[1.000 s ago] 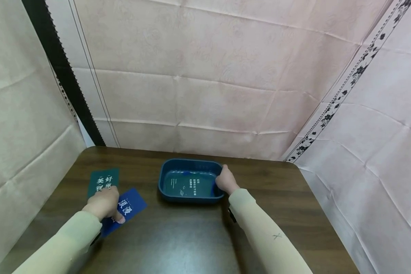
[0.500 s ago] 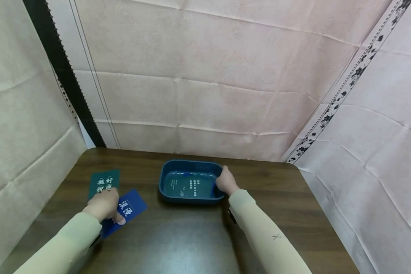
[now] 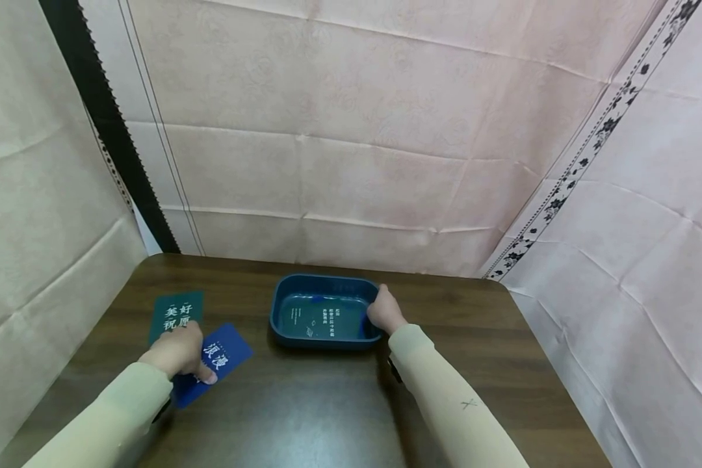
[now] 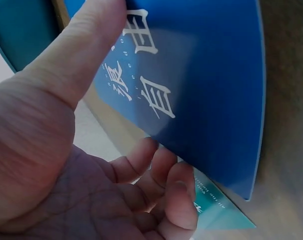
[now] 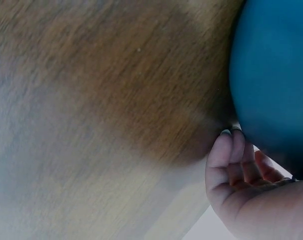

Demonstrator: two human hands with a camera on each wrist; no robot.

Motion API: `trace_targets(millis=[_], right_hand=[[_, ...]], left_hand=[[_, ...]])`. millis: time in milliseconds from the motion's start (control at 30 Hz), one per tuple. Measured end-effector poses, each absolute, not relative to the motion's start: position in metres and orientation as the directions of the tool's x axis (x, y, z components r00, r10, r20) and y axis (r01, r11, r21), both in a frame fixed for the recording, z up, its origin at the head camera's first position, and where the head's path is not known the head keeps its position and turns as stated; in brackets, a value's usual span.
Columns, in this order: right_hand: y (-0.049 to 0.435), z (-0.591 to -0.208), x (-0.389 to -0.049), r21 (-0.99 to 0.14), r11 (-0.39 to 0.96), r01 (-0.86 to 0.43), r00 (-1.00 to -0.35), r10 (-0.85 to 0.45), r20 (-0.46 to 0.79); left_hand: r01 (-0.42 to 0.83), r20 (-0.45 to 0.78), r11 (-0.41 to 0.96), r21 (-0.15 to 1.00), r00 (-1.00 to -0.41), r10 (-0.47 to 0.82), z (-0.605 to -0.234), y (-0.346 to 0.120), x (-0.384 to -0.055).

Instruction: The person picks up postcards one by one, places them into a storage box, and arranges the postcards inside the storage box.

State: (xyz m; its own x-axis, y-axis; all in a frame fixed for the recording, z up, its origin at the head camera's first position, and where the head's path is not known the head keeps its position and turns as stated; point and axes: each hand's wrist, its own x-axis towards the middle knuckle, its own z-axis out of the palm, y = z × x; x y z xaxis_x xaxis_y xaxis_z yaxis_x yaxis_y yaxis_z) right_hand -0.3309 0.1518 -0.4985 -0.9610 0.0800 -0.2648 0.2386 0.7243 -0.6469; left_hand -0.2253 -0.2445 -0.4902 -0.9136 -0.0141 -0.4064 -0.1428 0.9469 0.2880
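In the head view my left hand (image 3: 178, 349) is at a blue card (image 3: 229, 348) with white characters. The left wrist view shows its thumb lying on the card's face and curled fingers at the lower edge, pinching it. A green card (image 3: 174, 311) lies just beyond, partly covered by the hand. To the right, a dark blue rectangular plastic tray (image 3: 327, 342) stands on the table, and my right hand (image 3: 388, 311) grips its right end. Inside the tray lies a green card (image 3: 312, 320) with white print; bits of blue show around it.
A brown wood-grain table (image 3: 456, 364) carries everything, with light glare near its front. Pale creased cloth (image 3: 363, 162) hangs behind it and along both sides. A black strip (image 3: 111, 123) runs down the cloth at the left.
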Motion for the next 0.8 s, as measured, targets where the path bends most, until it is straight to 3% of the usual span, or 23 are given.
trace_targets(millis=[233,600,800], right_hand=[[0.153,-0.501,-0.333,-0.649,0.719,0.247,-0.958,0.082,-0.275],[0.153,-0.499,-0.330,-0.656,0.718,0.233,-0.962,0.074,-0.262],[0.153,-0.499,-0.330,-0.667,0.705,0.241,-0.959,0.071,-0.273]], left_hand=[[-0.084,-0.403,0.970,0.228,-0.915,0.015,-0.487,-0.244,-0.226],[0.009,-0.410,0.943,0.333,-0.899,0.153,-0.483,-0.259,-0.229],[0.030,-0.420,0.942,0.334,-0.890,0.177,-0.480,-0.261,-0.230]])
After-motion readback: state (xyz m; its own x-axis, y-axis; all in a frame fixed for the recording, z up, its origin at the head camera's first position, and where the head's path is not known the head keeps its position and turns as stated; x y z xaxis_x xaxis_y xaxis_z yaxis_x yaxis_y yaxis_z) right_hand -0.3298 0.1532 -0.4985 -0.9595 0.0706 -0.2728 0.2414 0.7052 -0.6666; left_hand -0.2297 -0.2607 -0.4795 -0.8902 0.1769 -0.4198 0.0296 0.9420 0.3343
